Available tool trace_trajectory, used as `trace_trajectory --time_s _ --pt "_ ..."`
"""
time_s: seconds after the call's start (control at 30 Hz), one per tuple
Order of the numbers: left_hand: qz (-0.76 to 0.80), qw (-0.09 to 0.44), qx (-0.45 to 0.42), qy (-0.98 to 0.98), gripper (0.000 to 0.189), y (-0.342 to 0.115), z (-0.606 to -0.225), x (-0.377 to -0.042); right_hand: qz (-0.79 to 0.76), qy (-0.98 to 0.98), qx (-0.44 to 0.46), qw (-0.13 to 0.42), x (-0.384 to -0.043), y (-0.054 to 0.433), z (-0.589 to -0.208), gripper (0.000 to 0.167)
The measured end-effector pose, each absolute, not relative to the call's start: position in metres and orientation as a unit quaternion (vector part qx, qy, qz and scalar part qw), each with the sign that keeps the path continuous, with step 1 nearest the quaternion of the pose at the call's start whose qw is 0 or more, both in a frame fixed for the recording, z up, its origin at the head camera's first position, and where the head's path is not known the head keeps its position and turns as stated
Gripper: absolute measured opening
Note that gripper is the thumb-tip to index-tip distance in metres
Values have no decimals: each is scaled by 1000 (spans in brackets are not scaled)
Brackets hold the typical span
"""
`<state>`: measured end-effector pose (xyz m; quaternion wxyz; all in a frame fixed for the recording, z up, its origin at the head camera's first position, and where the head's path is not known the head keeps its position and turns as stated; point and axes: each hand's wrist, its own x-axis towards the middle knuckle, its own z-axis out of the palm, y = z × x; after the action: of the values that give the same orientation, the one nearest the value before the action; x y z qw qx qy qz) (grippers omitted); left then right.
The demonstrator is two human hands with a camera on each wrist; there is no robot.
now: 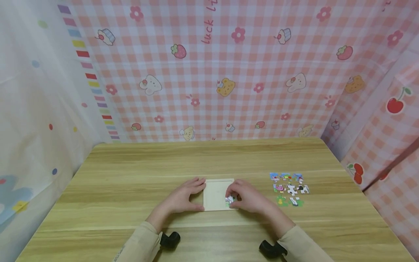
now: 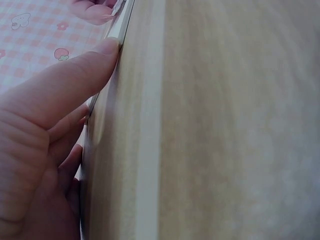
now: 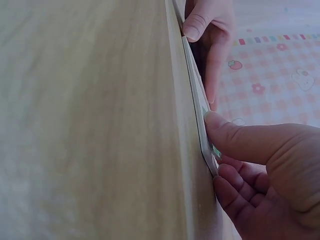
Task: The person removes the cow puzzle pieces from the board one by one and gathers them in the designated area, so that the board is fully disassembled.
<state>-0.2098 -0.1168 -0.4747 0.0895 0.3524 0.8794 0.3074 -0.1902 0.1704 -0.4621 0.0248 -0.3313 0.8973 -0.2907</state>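
Note:
A pale wooden puzzle tray (image 1: 214, 196) with a raised rim lies flat on the table in the head view. At its left edge rests my left hand (image 1: 183, 196), thumb by the near corner and fairly straight fingers by the far one. In the left wrist view the left thumb (image 2: 82, 72) touches the tray's rim. My right hand (image 1: 247, 198) pinches a puzzle piece (image 1: 230, 199), white and green, over the tray's near right corner. The right wrist view shows the right thumb (image 3: 235, 135) at the rim, with a bit of green beside it; the fingers hide most of the piece.
Several loose puzzle pieces (image 1: 291, 189) lie face up in rough rows to the right of the tray. The wooden table (image 1: 157, 156) meets a pink checked curtain (image 1: 203, 109) at the back. Black wrist mounts (image 1: 170, 240) sit at both sleeves.

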Motion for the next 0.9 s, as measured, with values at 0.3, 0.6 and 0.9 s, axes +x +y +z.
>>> trace_trajectory --time_s 0.3,0.6,0.9 --pt "310 90 351 879 78 -117 -475 -210 -308 896 -319 41 -190 171 -464 22" --pt "309 90 352 879 78 -116 -475 -210 -341 889 -301 55 -192 171 -467 16" --pt "308 91 349 880 78 -116 -474 -209 -369 879 -299 41 -189 173 -467 18"
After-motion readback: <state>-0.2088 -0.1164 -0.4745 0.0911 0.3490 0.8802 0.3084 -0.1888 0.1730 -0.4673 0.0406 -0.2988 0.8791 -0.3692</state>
